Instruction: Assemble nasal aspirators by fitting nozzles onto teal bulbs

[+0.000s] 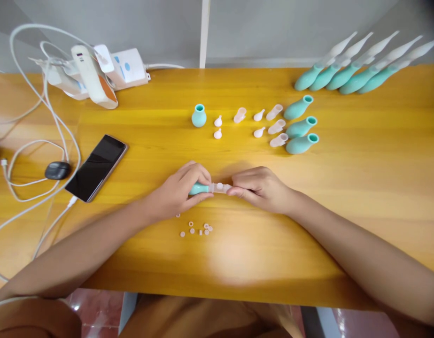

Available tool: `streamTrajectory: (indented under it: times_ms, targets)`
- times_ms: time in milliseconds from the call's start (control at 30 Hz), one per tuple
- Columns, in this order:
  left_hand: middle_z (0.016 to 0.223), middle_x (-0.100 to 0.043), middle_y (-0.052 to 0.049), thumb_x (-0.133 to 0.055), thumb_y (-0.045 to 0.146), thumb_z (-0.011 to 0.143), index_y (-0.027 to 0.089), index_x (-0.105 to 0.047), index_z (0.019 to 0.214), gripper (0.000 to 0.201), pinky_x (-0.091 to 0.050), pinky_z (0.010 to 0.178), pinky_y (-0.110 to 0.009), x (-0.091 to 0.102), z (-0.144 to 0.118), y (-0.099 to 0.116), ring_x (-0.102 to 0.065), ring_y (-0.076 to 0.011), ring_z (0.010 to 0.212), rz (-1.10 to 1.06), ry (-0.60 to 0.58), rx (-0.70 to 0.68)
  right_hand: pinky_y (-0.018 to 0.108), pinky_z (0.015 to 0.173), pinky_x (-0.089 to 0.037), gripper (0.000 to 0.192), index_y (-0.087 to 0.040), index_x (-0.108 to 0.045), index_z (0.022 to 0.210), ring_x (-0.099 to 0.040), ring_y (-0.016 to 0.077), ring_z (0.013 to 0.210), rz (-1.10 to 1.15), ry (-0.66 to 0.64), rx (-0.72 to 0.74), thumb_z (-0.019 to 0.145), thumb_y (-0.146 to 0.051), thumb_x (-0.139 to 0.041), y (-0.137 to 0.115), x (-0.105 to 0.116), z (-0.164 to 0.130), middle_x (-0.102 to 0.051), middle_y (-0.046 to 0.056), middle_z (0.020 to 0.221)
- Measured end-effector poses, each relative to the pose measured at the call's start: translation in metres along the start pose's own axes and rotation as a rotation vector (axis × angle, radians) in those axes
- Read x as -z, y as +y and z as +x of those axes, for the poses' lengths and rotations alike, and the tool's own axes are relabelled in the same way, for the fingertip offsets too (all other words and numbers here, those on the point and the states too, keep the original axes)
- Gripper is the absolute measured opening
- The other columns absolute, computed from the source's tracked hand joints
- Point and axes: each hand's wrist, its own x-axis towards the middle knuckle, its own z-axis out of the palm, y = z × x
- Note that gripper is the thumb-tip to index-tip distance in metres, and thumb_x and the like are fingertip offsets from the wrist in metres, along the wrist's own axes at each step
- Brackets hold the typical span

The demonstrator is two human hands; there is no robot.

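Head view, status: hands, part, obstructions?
Left hand shut on teal bulb. Right hand pinching clear tip at its neck. Small rings loose beside the hands; nothing blocking.

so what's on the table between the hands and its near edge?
Head view: a small cluster of pale rings lies on the table, just below the left hand.

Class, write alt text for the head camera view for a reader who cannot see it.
Two bare hands, left hand and right hand, hold a teal bulb with a clear tube over a yellow table. Small pale rings lie below; teal bulbs and a phone lie farther off.
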Motion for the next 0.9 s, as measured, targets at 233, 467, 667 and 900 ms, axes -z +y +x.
streamTrajectory:
  times_ms: [233, 467, 667, 900]
  targets:
    - [0.112, -0.073, -0.008, -0.066, 0.025, 0.110, 0.023, -0.059, 0.110, 0.007, -0.055, 0.093, -0.040, 0.000, 0.000, -0.001, -0.066, -0.0225, 0.103, 0.048, -0.111, -0.069, 0.024, 0.058, -0.031, 0.049, -0.018, -0.045, 0.072, -0.040, 0.0082, 0.056, 0.011, -0.010, 0.004, 0.116, -0.033, -0.060, 0.001, 0.001, 0.000, -0.045, -0.004, 0.063]
    - [0.112, -0.074, -0.006, -0.072, 0.026, 0.108, 0.024, -0.059, 0.111, 0.014, -0.055, 0.092, -0.037, 0.000, 0.000, 0.003, -0.069, -0.0212, 0.106, 0.006, -0.034, -0.014, 0.024, 0.056, -0.029, 0.054, -0.018, -0.042, 0.069, -0.037, 0.0072, 0.055, 0.038, 0.028, -0.026, 0.117, -0.037, -0.058, 0.001, 0.000, 0.001, -0.039, -0.004, 0.061]
    - [0.115, -0.074, -0.006, -0.073, 0.033, 0.107, 0.025, -0.060, 0.114, 0.017, -0.057, 0.094, -0.038, -0.002, 0.000, 0.005, -0.071, -0.0227, 0.106, -0.006, -0.055, 0.077, 0.023, 0.053, -0.027, 0.060, -0.017, -0.044, 0.067, -0.034, 0.0063, 0.053, 0.158, 0.114, -0.208, 0.118, -0.048, -0.054, -0.006, -0.005, 0.003, -0.038, -0.005, 0.059]
    - [0.111, -0.075, -0.003, -0.076, 0.031, 0.101, 0.025, -0.060, 0.115, 0.022, -0.058, 0.092, -0.035, -0.003, -0.001, 0.009, -0.072, -0.0203, 0.099, 0.021, 0.034, 0.199, 0.023, 0.053, -0.028, 0.063, -0.017, -0.042, 0.066, -0.031, 0.0061, 0.054, 0.227, 0.208, -0.343, 0.117, -0.051, -0.054, -0.013, -0.013, 0.003, -0.036, -0.004, 0.058]
